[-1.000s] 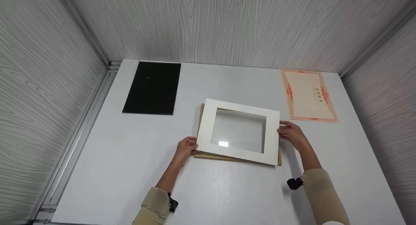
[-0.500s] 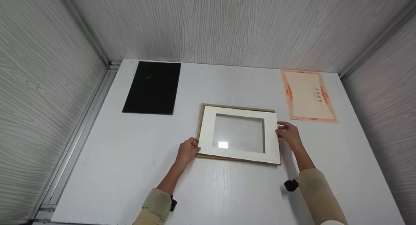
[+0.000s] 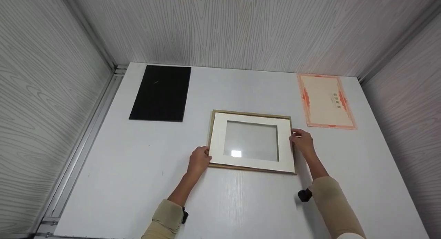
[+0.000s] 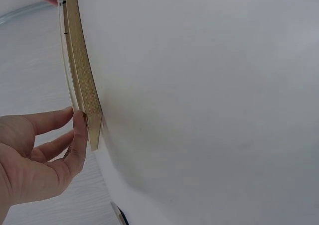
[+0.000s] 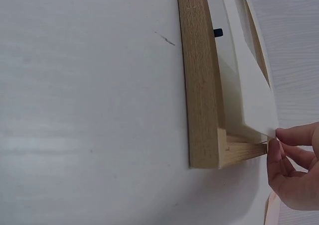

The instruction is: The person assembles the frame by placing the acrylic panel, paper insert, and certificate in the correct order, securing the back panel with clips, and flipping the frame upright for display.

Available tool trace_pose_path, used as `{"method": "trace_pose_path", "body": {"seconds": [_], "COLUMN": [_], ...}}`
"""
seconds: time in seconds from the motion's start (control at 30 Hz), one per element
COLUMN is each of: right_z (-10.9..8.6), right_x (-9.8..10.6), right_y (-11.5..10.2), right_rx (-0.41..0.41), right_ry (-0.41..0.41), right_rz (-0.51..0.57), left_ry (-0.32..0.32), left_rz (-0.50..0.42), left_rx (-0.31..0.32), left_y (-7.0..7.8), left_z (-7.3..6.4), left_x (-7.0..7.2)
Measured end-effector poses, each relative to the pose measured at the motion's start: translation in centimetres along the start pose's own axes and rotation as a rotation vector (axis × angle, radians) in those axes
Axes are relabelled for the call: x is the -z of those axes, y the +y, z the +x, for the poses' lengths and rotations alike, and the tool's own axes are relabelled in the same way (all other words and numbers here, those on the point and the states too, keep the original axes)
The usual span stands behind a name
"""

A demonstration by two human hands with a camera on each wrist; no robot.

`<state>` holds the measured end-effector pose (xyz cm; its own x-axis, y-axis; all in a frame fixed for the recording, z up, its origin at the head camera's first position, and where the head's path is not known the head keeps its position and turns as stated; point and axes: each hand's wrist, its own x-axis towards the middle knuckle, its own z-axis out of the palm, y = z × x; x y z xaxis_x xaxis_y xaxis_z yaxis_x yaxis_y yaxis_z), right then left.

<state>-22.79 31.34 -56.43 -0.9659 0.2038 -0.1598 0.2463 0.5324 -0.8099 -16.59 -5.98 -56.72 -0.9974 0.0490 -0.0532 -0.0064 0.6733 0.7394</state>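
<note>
A white mat board point(image 3: 217, 139) with a rectangular window lies over a light wooden picture frame point(image 3: 253, 113) on the table. In the right wrist view one end of the mat board point(image 5: 249, 95) stands tilted up out of the wooden frame point(image 5: 199, 85), near a small black tab point(image 5: 218, 33). My right hand point(image 3: 303, 141) pinches the mat's right edge between thumb and fingers. At the left edge, near the frame's front corner, my left hand point(image 3: 200, 159) pinches the mat, its fingertips right against the wooden frame point(image 4: 87, 70) in the left wrist view.
A black panel point(image 3: 160, 94) lies flat at the back left of the white table point(image 3: 120, 183). At the back right is a cream certificate sheet point(image 3: 325, 101) with an orange border. Wood-grain walls point(image 3: 220, 28) stand around the back and sides.
The mat board has come down and shifted slightly left, so it sits more squarely within the wooden frame. Both hands moved with it; the right hand went a little left.
</note>
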Motion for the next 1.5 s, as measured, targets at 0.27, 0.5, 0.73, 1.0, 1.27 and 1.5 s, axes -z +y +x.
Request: {"method": "trace_pose_path", "body": {"seconds": [0.27,0.5,0.73,1.0,1.27,1.5], "right_z": [0.2,0.1,-0.1,-0.5,-0.3,-0.4], "right_x": [-0.4,-0.6,-0.7,-0.7,-0.9,-1.1], "right_y": [-0.2,-0.4,-0.1,0.1,0.4,0.5], "right_rx": [0.012,0.062,0.121,0.131,0.150,0.195], "right_ry": [0.032,0.058,0.067,0.059,0.081,0.051], "right_rz": [0.007,-0.060,-0.096,-0.083,-0.129,-0.135], "left_ry": [-0.002,0.003,0.014,0.007,0.035,-0.149], "left_rz": [0.042,0.059,0.086,0.254,0.541,0.517], "left_rx": [0.017,0.032,-0.004,-0.077,-0.278,-0.260], "left_y": [0.4,0.7,0.6,0.6,0.6,0.3], "left_z": [0.2,0.2,0.0,-0.3,-0.7,0.5], "left_x": [-0.2,-0.3,-0.8,-0.8,-1.0,-0.8]}}
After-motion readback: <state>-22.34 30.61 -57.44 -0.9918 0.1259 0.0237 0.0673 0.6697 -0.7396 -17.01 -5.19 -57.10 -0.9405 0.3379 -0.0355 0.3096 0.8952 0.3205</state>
